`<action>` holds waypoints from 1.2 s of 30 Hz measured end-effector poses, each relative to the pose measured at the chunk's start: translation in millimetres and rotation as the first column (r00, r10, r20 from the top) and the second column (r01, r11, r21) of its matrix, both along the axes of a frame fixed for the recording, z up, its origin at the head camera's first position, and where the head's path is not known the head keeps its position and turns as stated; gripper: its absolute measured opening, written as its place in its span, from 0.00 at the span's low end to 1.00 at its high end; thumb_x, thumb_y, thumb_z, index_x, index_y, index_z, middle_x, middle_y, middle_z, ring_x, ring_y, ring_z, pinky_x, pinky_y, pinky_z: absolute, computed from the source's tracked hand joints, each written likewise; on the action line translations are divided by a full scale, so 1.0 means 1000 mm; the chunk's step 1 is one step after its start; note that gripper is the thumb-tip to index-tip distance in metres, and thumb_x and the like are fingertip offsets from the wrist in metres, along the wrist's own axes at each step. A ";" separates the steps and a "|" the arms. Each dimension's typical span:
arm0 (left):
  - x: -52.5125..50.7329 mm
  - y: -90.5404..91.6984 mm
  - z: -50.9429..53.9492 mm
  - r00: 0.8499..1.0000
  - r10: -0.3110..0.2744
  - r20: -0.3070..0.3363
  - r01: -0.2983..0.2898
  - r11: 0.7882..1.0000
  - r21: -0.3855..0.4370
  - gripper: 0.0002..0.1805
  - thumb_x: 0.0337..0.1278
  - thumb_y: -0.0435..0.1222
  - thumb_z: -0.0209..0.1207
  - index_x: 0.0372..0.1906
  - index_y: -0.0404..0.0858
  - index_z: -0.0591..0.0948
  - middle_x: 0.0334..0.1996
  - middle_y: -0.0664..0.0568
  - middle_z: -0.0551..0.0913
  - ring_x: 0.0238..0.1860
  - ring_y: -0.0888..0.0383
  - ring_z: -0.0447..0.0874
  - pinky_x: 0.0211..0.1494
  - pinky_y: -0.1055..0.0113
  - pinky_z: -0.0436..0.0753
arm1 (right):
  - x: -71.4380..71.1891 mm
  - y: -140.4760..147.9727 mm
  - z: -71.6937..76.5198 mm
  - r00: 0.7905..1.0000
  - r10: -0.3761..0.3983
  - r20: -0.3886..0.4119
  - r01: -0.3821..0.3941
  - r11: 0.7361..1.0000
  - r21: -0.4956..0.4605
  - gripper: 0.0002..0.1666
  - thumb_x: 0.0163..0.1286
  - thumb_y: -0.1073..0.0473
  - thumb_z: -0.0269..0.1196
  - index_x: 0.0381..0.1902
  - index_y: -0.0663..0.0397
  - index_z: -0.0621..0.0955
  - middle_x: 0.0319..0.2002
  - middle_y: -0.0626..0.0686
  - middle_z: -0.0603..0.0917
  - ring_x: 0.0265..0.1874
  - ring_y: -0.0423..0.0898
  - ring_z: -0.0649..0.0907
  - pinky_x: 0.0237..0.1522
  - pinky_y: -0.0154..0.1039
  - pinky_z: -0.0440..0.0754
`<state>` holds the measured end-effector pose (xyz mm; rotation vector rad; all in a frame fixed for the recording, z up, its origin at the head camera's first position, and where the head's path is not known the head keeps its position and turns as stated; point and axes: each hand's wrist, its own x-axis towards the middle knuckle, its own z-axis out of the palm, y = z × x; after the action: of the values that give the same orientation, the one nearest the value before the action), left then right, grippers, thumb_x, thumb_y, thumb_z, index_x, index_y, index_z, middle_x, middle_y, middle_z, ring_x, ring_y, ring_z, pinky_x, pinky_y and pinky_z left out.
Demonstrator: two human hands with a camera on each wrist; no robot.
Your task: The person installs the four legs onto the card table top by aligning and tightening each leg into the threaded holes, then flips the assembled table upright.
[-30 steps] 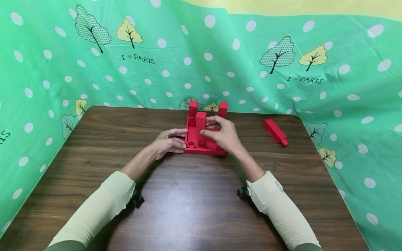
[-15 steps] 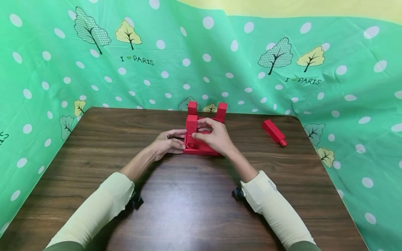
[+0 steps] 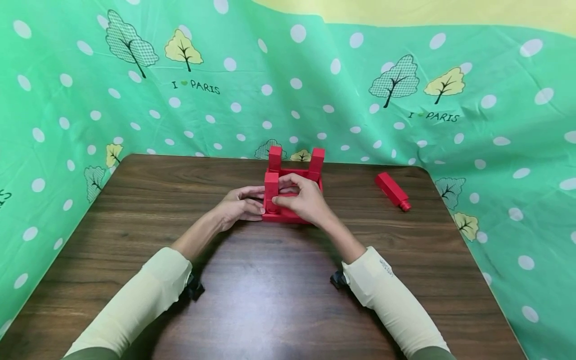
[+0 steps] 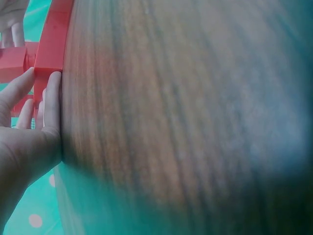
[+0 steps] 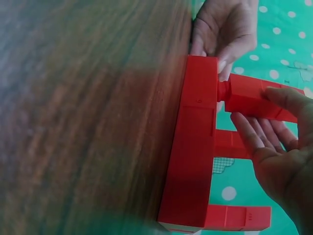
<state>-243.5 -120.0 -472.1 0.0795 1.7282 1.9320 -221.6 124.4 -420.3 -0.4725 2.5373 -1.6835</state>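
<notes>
A red tray-like base [image 3: 288, 219] lies on the table, with two red square legs standing from its back corners, a left leg [image 3: 275, 159] and a right leg [image 3: 317, 164]. My right hand [image 3: 308, 200] pinches a third red leg [image 3: 271, 184] between thumb and fingers over the front left corner. In the right wrist view that leg [image 5: 254, 95] meets the base [image 5: 193, 147] at its narrow round peg, part of which still shows. My left hand [image 3: 238, 203] rests extended fingers against the base's left end. The front right corner is hidden behind my right hand.
One loose red leg [image 3: 392, 190] with a round threaded-looking end lies on the brown wooden table [image 3: 252, 300] to the right. Behind the table hangs a green dotted cloth [image 3: 243, 60] printed with trees.
My right hand has carried the red leg left and lowered it to the base's front left corner. My left hand has stayed at the base's left end.
</notes>
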 end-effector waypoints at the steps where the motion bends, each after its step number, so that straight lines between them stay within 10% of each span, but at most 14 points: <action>1: 0.000 0.000 0.000 1.000 0.001 0.002 -0.001 1.000 -0.002 0.43 0.69 0.17 0.61 0.87 0.36 0.69 0.73 0.41 0.77 0.46 0.60 0.91 0.57 0.56 0.97 | 0.000 0.000 0.000 1.000 0.003 0.000 -0.003 1.000 0.002 0.27 0.68 0.63 0.80 0.64 0.59 0.86 0.61 0.60 0.92 0.57 0.57 0.94 0.66 0.53 0.93; 26: -0.002 0.000 0.002 1.000 -0.025 0.010 0.025 1.000 0.018 0.44 0.69 0.16 0.59 0.88 0.36 0.67 0.76 0.40 0.76 0.46 0.59 0.92 0.56 0.57 0.97 | -0.010 0.005 0.009 0.996 0.075 0.056 -0.079 0.994 0.069 0.27 0.66 0.64 0.78 0.62 0.61 0.85 0.58 0.62 0.92 0.58 0.58 0.93 0.69 0.55 0.91; 36: -0.001 -0.003 0.000 1.000 -0.027 0.003 0.027 1.000 0.009 0.43 0.70 0.16 0.59 0.88 0.34 0.67 0.70 0.43 0.79 0.46 0.59 0.91 0.58 0.56 0.97 | -0.010 0.005 0.006 0.984 0.180 0.003 -0.177 0.963 0.205 0.34 0.71 0.54 0.78 0.73 0.44 0.84 0.57 0.53 0.91 0.55 0.53 0.90 0.59 0.50 0.92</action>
<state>-244.3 -123.2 -472.1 0.1023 1.7075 1.9200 -231.2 129.9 -414.0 -0.6764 2.5535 -1.3470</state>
